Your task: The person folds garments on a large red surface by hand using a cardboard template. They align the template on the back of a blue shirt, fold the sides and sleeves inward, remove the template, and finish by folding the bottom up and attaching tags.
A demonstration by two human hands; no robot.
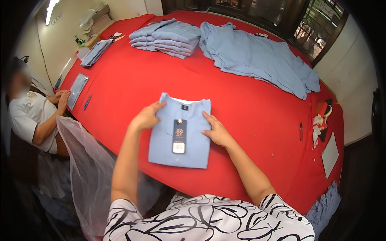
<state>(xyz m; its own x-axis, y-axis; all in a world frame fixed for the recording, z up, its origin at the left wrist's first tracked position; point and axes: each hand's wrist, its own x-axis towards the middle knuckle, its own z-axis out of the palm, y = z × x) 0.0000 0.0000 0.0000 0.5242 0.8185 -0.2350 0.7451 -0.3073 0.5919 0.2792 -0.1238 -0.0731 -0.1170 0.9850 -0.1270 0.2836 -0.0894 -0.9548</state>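
A neatly folded light-blue shirt [163, 138] lies in front of me, collar end away from me, its near edge close to the table's front edge. A dark hang tag [179, 129] with a white sticker rests on its front, and a small dark label shows inside the neckline. My left hand [148, 115] grips the shirt's upper left side. On the upper right side my right hand [217, 129] pinches the edge, fingers partly spread over the cloth. The undersides of both grips are hidden.
On the red-covered table [249, 104] stand a stack of folded blue shirts [165, 38] and a heap of unfolded ones [257, 56]. Snips [300, 131] and a tape roll [329, 111] lie right. A co-worker [34, 116] handles a bagged shirt [78, 91] at left, beside clear plastic [90, 168].
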